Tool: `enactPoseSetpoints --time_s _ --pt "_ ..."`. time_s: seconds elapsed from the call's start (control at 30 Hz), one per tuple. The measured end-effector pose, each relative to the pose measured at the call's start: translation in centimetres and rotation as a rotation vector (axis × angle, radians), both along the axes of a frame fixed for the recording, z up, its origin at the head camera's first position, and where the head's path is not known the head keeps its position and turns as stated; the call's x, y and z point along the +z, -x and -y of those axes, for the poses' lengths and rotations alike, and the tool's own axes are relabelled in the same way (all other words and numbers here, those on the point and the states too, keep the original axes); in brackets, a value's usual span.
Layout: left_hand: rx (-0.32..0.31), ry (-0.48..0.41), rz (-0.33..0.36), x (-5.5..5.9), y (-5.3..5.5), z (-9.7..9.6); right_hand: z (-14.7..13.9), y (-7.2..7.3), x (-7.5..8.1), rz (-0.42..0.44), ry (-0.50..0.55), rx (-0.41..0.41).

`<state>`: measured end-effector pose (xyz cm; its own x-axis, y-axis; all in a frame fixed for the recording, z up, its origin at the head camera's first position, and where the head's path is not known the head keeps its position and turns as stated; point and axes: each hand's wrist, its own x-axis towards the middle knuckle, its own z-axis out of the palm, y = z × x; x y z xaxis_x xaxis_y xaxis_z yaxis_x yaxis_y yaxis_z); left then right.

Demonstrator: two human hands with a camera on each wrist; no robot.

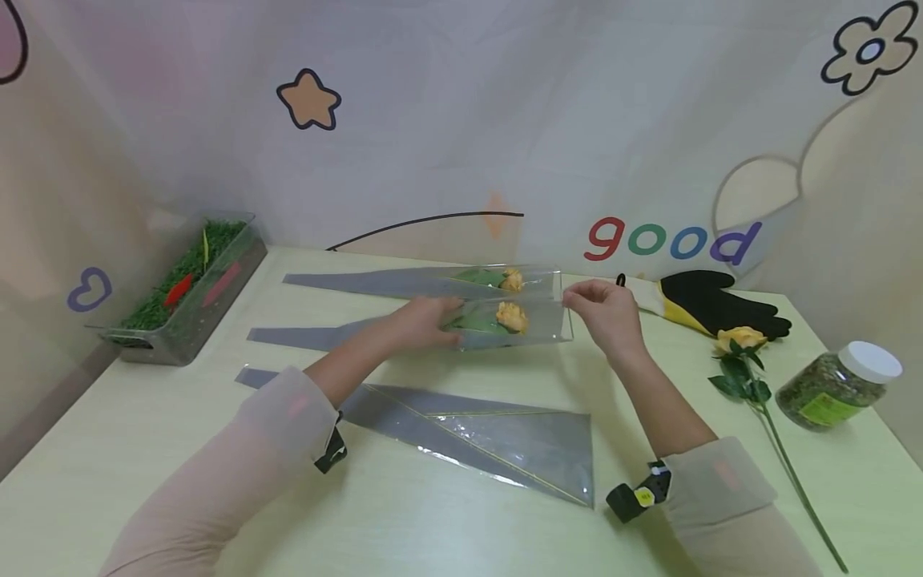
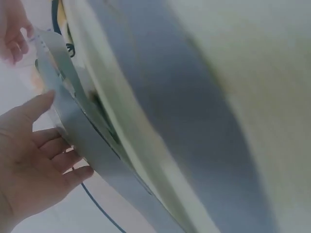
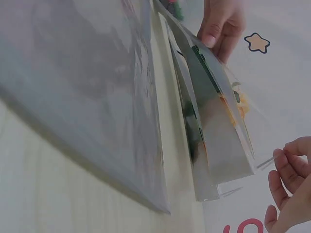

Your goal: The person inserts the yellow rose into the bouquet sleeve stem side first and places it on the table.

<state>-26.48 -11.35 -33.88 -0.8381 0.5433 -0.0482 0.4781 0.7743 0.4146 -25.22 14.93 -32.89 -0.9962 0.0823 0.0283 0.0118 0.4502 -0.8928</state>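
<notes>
Two clear-and-grey flower sleeves, each with a yellow rose inside, lie side by side toward the back of the table in the head view. My left hand (image 1: 425, 323) holds the nearer rose sleeve (image 1: 548, 322) around its middle, beside its rose (image 1: 512, 317). At that sleeve's wide end, my right hand (image 1: 608, 316) pinches the clear edge between thumb and fingertips. The right wrist view shows this sleeve (image 3: 226, 141) raised at a slant. Behind it is the other rose sleeve (image 1: 544, 280). In front lies a flat sleeve (image 1: 519, 441) with no flower in it.
A loose yellow rose (image 1: 741, 340) with a long stem lies at the right. Near it are a white-lidded jar (image 1: 836, 389) and a black-and-yellow glove (image 1: 721, 300). At the left back stands a clear bin (image 1: 216, 300) of artificial grass. A printed cloth backdrop (image 1: 433, 120) hangs behind.
</notes>
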Motion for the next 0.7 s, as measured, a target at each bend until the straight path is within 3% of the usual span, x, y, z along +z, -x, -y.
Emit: enactPoseSetpoints --time_s 0.33,0.7 --pt "-0.034 -0.005 -0.014 -1.5 0.1 -0.1 -1.3 0.0 -0.3 0.076 -0.101 0.037" --pt "-0.003 0.039 0.005 -2.1 0.5 -0.1 -1.8 -0.1 -0.5 0.133 -0.199 0.103"
